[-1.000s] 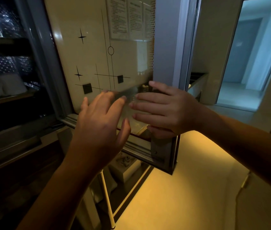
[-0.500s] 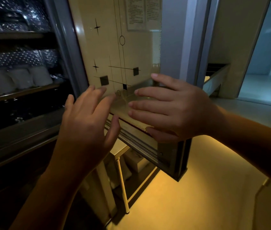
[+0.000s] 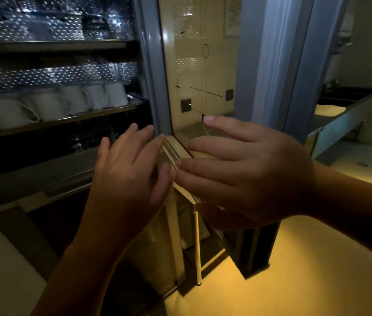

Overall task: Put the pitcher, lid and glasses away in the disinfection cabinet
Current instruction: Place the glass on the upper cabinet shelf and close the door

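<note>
Two shelves show inside the disinfection cabinet [image 3: 55, 45], which fills the left half of the view with its dark interior open and a perforated metal back wall catching the light. Its glass door [image 3: 191, 65] stands ajar beside the opening, seen nearly edge-on, with printed lines and small dark squares on the pane. Right of the door, well apart, a steel counter [image 3: 340, 106] runs along the wall above the yellow-lit floor [image 3: 294, 258]. The upper shelf is too blurred to tell what stands on it. The lower shelf holds a row of white mugs [image 3: 71, 101], set side by side. Both hands are released, gripping nothing. The left hand [image 3: 130, 174] has straight fingers at the door's inner edge, and the right hand [image 3: 248, 176] spreads flat over the pane.
</note>
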### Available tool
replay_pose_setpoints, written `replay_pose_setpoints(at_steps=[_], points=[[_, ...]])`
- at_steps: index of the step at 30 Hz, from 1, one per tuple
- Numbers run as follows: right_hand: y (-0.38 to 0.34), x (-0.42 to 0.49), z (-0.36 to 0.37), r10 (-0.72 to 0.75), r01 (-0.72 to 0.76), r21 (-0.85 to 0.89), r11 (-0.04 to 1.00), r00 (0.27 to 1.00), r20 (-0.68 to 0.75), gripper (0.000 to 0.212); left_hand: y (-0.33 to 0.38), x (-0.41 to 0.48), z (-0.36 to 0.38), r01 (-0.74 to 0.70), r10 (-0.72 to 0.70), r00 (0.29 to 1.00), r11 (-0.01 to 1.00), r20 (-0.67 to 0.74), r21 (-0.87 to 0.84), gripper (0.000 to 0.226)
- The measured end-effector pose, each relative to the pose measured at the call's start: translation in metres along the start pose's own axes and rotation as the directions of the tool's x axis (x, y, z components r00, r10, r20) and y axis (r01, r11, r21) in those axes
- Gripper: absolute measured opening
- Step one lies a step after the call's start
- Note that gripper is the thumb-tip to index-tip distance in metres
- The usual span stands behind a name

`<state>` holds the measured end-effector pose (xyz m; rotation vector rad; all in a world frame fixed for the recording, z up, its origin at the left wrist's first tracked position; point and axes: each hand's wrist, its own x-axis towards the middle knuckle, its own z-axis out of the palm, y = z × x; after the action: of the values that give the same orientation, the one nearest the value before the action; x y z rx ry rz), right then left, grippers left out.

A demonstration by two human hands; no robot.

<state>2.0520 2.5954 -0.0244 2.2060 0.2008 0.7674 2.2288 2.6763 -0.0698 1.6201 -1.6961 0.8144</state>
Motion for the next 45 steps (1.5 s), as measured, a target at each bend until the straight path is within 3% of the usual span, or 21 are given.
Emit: replay_pose_setpoints(at_steps=[8, 19, 24, 32, 39, 45], points=[[-0.025, 0.045, 0.003, -0.019, 0.018, 0.006, 1.000, 1.000, 0.023, 0.042, -0.028, -0.022, -0.027, 0.099, -0.099, 0.995, 0.993, -0.002, 0.063, 0.050], [-0.048, 0.091, 0.008, -0.077, 0.083, 0.088, 0.993, 0.995, -0.067, 0.038, -0.063, -0.048, -0.068, 0.271, -0.267, 0.963, 0.948, -0.048, 0.169, 0.055], [-0.051, 0.107, 0.006, -0.124, 0.155, 0.157, 0.975, 0.974, -0.192, 0.032, -0.075, -0.061, -0.074, 0.257, -0.275, 0.961, 0.923, 0.022, 0.285, 0.053], [-0.017, 0.093, -0.006, -0.226, 0.227, -0.004, 0.974, 0.965, -0.133, 0.034, -0.071, -0.060, -0.076, 0.255, -0.246, 0.967, 0.936, -0.067, 0.244, 0.046], [-0.025, 0.101, 0.006, -0.225, 0.250, 0.044, 0.967, 0.923, -0.312, 0.037, -0.064, -0.063, -0.087, 0.233, -0.215, 0.972, 0.943, -0.097, 0.240, 0.049], [-0.029, 0.117, 0.032, -0.301, 0.312, -0.020, 0.950, 0.896, -0.326, 0.035, -0.069, -0.073, -0.108, 0.241, -0.193, 0.967, 0.905, -0.164, 0.352, 0.041]])
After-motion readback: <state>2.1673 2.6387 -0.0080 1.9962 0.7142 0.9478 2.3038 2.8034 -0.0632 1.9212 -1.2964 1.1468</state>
